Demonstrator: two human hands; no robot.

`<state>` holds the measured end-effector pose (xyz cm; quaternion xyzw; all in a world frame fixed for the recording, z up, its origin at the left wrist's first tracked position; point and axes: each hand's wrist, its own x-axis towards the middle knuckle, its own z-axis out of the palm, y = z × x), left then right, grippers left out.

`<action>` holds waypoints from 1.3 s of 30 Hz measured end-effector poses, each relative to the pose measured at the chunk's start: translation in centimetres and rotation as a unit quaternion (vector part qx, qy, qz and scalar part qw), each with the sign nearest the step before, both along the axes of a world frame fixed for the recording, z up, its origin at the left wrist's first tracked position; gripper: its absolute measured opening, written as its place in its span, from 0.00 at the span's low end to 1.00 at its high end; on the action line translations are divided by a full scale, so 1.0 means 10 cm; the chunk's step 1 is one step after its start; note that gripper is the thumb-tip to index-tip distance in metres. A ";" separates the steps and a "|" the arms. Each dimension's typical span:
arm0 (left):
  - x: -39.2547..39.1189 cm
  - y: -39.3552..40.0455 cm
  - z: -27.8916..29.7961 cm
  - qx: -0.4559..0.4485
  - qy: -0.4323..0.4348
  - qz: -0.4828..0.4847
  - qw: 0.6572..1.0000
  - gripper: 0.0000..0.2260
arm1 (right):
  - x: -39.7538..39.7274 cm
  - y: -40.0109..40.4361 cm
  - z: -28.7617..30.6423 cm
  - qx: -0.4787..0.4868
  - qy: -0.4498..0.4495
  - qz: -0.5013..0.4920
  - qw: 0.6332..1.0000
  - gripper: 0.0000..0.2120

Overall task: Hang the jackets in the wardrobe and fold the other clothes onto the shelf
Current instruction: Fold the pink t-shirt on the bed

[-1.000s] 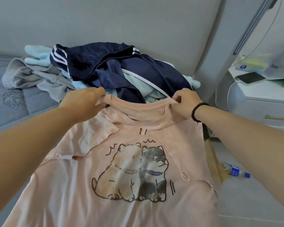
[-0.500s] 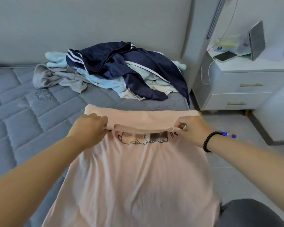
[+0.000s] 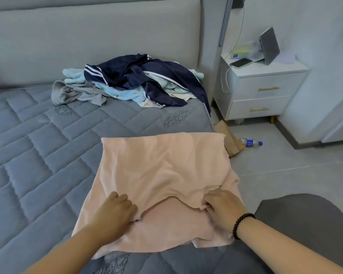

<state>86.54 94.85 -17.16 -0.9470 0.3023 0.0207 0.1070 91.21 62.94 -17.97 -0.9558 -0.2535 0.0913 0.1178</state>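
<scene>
With both hands, left hand [image 3: 115, 209] and right hand [image 3: 222, 204], pinching the pink T-shirt's [image 3: 162, 171] folded edge toward 6 o'clock on the mattress [image 3: 38, 155], we should square corners and smooth creases.

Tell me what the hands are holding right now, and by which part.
Both hands grip the pink cotton T-shirt lying on the grey quilted mattress: the left hand and right hand each pinch its near folded-over edge, one at either side.

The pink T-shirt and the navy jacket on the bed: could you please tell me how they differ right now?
The pink T-shirt lies spread flat, near; the navy jacket sits crumpled atop a pile by the headboard. Both hands, left hand and right hand, grip the T-shirt; nothing touches the jacket. Both rest on the mattress.
</scene>
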 end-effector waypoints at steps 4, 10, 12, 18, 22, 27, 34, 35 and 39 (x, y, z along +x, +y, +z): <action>-0.41 -0.08 -0.04 -0.006 0.021 0.020 1.000 0.18 | -0.34 -0.07 -0.05 -0.028 0.004 0.044 0.999 0.11; -0.81 0.02 -0.02 -0.014 0.046 0.024 0.999 0.15 | -0.67 -0.13 -0.11 -0.026 0.047 0.112 0.992 0.12; -0.80 0.01 0.01 -0.006 0.060 0.017 0.998 0.20 | -0.68 -0.17 -0.09 0.011 0.074 0.101 0.992 0.13; -0.24 -0.60 0.17 -0.152 0.123 0.148 0.969 0.21 | -0.41 -0.25 0.01 0.273 0.103 -0.274 0.916 0.12; 0.30 -1.29 0.15 -0.301 0.204 0.208 0.908 0.14 | -0.08 -0.42 -0.04 0.330 0.142 -0.478 0.801 0.17; 0.80 -1.99 -0.01 -0.457 0.273 0.266 0.804 0.07 | 0.01 -0.39 -0.06 0.298 0.251 -0.432 0.813 0.11; 1.36 -2.37 -0.17 -0.401 0.259 0.325 0.816 0.10 | 0.06 -0.47 -0.07 0.279 0.287 -0.409 0.820 0.17; 1.41 -2.41 -0.18 -0.377 0.258 0.334 0.825 0.12 | 0.06 -0.48 -0.08 0.283 0.295 -0.418 0.811 0.15; 1.58 -2.58 -0.27 -0.220 0.207 0.331 0.894 0.24 | 0.07 -0.55 -0.11 0.325 0.311 -0.462 0.764 0.12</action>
